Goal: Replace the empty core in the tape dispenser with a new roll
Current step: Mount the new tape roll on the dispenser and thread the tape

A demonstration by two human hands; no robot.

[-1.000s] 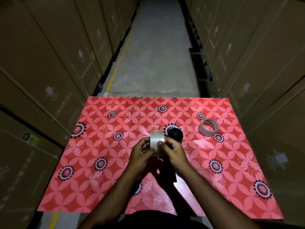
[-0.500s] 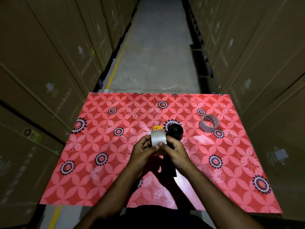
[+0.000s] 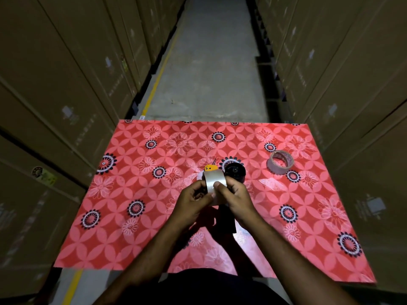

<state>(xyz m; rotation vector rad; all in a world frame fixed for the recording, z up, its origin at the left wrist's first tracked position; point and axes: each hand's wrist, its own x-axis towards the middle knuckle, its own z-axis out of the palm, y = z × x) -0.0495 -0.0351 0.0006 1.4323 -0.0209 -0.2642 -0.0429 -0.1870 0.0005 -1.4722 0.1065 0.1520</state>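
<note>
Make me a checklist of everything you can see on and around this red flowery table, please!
Surface: red flower-patterned tablecloth, flat.
Job's things: shiny silver tape roll held in both hands; black tape dispenser with orange tab behind it; thin, clear tape ring lying far right, apart.
Clutter: nothing seen.
Grippers: left hand and right hand both pinch the roll.
Cables: nothing seen.
Surroundings: brown cardboard boxes both sides; grey concrete aisle ahead.
</note>
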